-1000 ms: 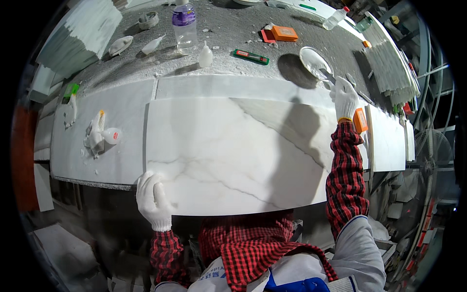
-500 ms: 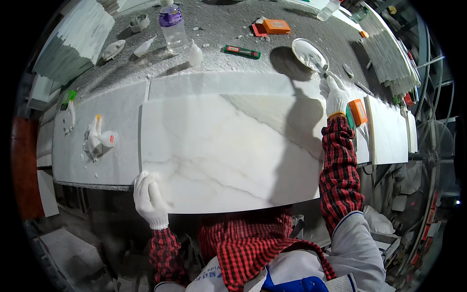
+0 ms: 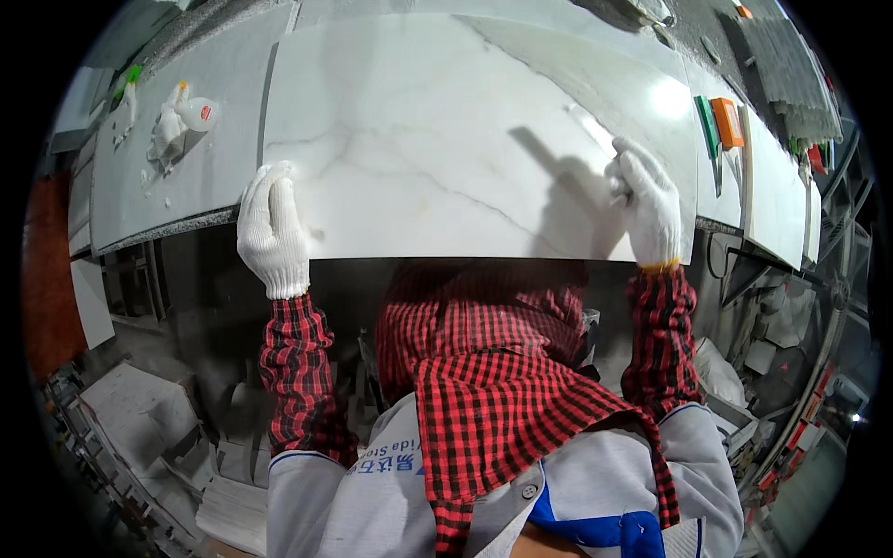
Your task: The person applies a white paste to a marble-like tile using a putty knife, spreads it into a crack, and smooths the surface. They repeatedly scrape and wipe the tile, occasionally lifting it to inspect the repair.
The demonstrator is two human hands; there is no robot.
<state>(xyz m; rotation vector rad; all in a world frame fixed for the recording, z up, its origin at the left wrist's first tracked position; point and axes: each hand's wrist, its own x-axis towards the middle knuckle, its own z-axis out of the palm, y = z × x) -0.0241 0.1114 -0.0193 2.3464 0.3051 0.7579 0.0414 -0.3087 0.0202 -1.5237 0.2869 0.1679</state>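
Your left hand [image 3: 273, 226] rests, fingers together, at the lower-left corner of the veined white slab [image 3: 400, 139] in the upper centre — whether it grips, I cannot tell — while your right hand [image 3: 648, 200], right of centre, clasps a thin blade [image 3: 593, 131].

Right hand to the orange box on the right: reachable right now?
Likely yes: the right hand is near the orange box, and only a narrow green item lies alongside, seemingly low enough to pass over. The spatula in its grip may need setting down first.
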